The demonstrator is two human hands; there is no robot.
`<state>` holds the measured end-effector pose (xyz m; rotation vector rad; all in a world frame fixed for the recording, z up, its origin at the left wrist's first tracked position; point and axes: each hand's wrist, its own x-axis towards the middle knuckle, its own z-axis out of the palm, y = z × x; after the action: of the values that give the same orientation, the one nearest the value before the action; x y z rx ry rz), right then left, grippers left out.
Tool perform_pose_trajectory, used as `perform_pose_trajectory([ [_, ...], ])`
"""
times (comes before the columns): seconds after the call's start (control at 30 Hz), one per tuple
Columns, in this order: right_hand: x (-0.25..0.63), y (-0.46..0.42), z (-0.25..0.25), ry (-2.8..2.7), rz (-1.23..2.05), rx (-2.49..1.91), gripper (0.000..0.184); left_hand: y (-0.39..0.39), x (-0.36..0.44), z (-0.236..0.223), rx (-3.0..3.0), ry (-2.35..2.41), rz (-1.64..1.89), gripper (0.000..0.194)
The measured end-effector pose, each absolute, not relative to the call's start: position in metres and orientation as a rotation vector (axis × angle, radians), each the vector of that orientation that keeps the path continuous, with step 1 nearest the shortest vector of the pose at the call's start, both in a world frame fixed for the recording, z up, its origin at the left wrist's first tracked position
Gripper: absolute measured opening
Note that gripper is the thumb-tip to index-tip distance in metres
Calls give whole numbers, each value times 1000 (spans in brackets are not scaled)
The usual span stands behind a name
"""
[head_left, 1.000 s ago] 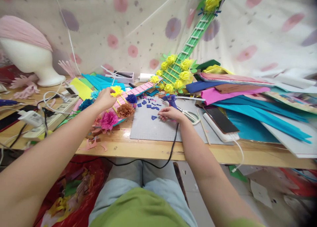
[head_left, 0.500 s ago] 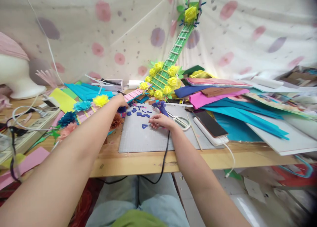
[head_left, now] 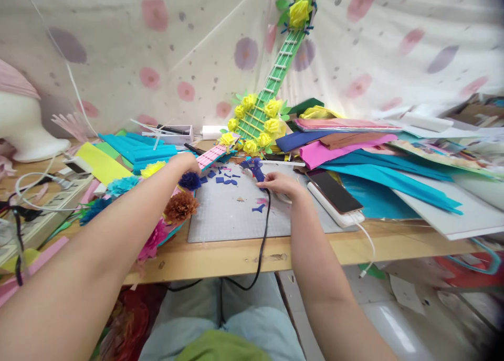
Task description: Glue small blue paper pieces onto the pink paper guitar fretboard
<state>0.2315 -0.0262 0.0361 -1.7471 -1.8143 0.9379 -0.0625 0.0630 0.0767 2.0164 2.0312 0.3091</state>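
My left hand (head_left: pixel 184 164) is closed around a pink flower-covered paper guitar where its neck (head_left: pixel 212 155) meets the body; the fingertips are mostly hidden. Brown (head_left: pixel 181 207) and dark blue (head_left: pixel 189 180) paper flowers show beside the wrist, and my forearm covers much of the body. My right hand (head_left: pixel 279 184) has its fingers drawn together at the handle end of a blue glue gun (head_left: pixel 257 168) lying on the grey cutting mat (head_left: pixel 220 222). Small blue scraps (head_left: pixel 226 181) lie between the hands. Scissors are mostly hidden behind my right hand.
A green paper guitar (head_left: pixel 271 88) with yellow flowers leans at the back. To the right are a phone (head_left: pixel 334 190) on a white power bank and stacked coloured paper (head_left: pixel 386 172). A black cord (head_left: pixel 262 250) hangs over the table edge. A power strip (head_left: pixel 51 208) lies left.
My right hand has moved right, from the scraps to the glue gun's handle. The pink guitar has shifted, showing more of its brown and magenta flowers. A blue scrap lies nearer the mat's front.
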Motion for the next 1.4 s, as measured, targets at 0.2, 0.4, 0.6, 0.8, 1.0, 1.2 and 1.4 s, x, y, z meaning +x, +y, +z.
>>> perform_pose_trajectory([
  [0.2,214,-12,17,-1631,659,-1632,45,36,-30,91,2096,2233,-85,49],
  [0.4,195,0,-2,-1648,465,-1710,40,8,27,77,2267,2030,91,33],
  [0.6,187,3,-7,-1549,562,-1775,28,-18,38,20,2292,1997,424,37],
  [0.8,191,5,-9,-1351,639,-1650,23,-23,31,-5,2352,1800,668,43],
  [1.0,185,5,-8,-1016,1019,-1421,19,-20,29,-4,2333,1795,663,39],
  [1.2,181,1,-5,-998,1066,-1377,20,-19,30,-7,2297,1880,715,32],
  [1.4,183,2,-9,-1011,1075,-1365,18,-17,28,-8,2144,1829,868,30],
])
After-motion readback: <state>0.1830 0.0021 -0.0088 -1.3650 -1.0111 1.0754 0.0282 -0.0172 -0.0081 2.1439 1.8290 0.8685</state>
